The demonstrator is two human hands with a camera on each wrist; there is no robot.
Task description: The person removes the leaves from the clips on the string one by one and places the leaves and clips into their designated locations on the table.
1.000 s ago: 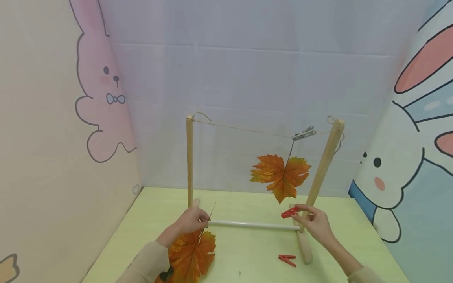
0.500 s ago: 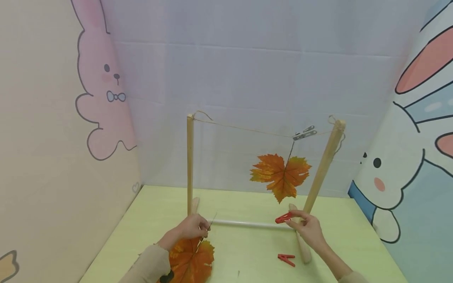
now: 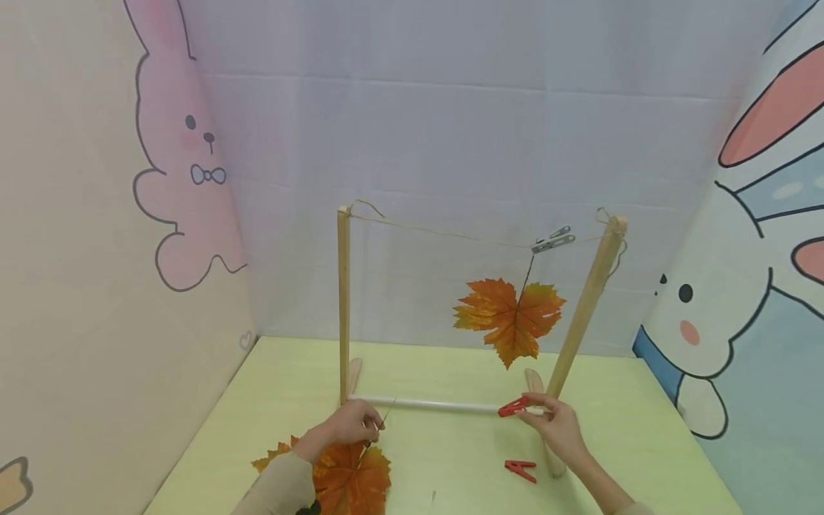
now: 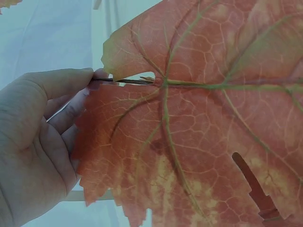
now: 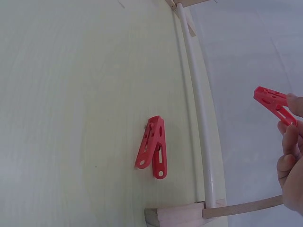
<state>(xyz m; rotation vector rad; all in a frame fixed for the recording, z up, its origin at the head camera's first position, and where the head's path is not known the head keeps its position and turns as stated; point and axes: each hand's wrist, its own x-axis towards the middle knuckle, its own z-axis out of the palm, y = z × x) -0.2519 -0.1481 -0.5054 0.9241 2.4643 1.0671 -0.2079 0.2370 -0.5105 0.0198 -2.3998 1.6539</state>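
Orange with dark veins, a leaf [image 3: 354, 479] is showing at the near left, the left hand [image 3: 352, 422] pinching its stem [image 4: 130, 81] between thumb and fingertips, barely parted. To the right, the right hand [image 3: 556, 429] is pinching a red clip [image 3: 513, 407] by its handle end, the clip alone parting thumb from fingers. A second clip [image 3: 521, 471] is lying nearer, on the table [image 3: 450, 450]. Farther off, a white rod [image 3: 444, 406] is running between the left post [image 3: 344, 307] and right post [image 3: 582, 315]; above, a grey clip [image 3: 552, 244] is holding another leaf [image 3: 508, 318] on a string [image 3: 438, 232].
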